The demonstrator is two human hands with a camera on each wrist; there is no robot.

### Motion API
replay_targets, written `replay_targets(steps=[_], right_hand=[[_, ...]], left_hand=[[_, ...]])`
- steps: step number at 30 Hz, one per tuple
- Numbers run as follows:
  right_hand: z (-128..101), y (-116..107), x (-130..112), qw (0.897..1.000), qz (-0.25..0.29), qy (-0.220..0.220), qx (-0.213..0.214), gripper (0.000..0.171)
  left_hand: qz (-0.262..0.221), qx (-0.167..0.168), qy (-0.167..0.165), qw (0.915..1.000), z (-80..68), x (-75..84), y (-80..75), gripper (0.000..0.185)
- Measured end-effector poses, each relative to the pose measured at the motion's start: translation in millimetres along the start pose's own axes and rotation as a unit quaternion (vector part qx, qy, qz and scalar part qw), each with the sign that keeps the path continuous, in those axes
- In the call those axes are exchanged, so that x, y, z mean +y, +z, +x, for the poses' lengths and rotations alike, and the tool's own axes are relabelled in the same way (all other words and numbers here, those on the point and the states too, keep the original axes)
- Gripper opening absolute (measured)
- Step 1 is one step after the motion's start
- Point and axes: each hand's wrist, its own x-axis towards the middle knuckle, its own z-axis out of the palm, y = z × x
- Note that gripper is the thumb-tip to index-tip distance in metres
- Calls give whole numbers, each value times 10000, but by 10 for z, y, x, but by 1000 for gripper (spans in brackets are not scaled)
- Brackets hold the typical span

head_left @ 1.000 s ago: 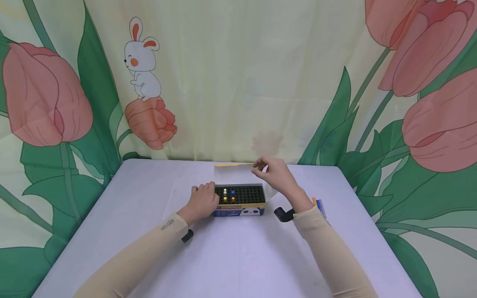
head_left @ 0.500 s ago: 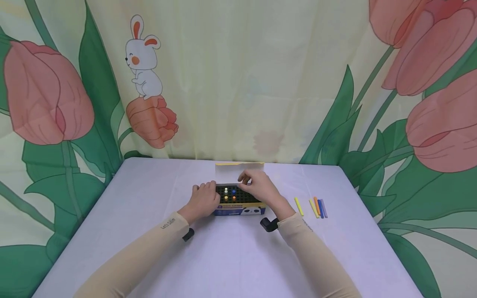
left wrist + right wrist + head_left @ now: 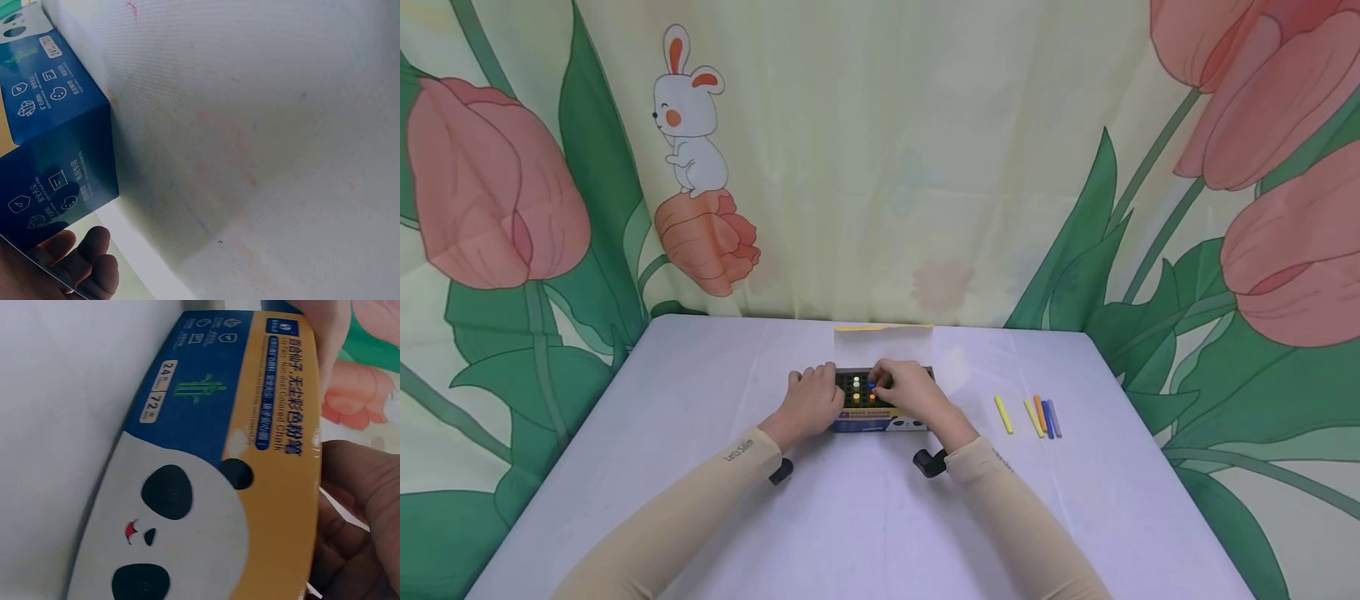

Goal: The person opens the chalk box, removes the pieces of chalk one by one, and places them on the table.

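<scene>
A blue and yellow chalk box (image 3: 871, 422) with a panda print stands in the middle of the table, its back flap (image 3: 883, 341) raised. Inside is a dark grid of holes (image 3: 847, 376). Chalk ends show in it: white chalk (image 3: 856, 382), yellow chalk (image 3: 856, 398), orange chalk (image 3: 872, 398); blue chalk is partly covered by my fingers. My left hand (image 3: 810, 402) grips the box's left end, fingers bent at its side in the left wrist view. My right hand (image 3: 913, 393) is over the box's right half, its curled fingertips at the blue chalk; whether they pinch it is hidden.
To the right lie several loose sticks: a yellow chalk (image 3: 1003, 415), a paler yellow chalk (image 3: 1033, 418), an orange chalk (image 3: 1040, 412), a blue chalk (image 3: 1047, 419) and a purple chalk (image 3: 1055, 418). A tulip-print curtain (image 3: 842, 167) hangs behind the white table (image 3: 715, 383).
My right hand has come down and left, from near the raised flap to the chalk ends in the box. The left hand stays on the box, which has not moved.
</scene>
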Motion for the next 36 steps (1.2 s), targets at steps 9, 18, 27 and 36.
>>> replay_targets(steps=[9, 18, 27, 36], right_hand=[[9, 73, 12, 9996, 9, 265, 73, 16], [30, 79, -22, 9994, -322, 101, 66, 11], [24, 92, -12, 9985, -519, -159, 69, 8], [-5, 25, -54, 9983, -506, -250, 140, 12]], left_hand=[[-24, -13, 35, 10000, -14, 10, -2, 38], [-21, 9, 26, 10000, -41, 27, -33, 36], [-34, -9, -12, 10000, -26, 12, -2, 37], [-33, 32, -4, 10000, -10, 0, 10, 36]])
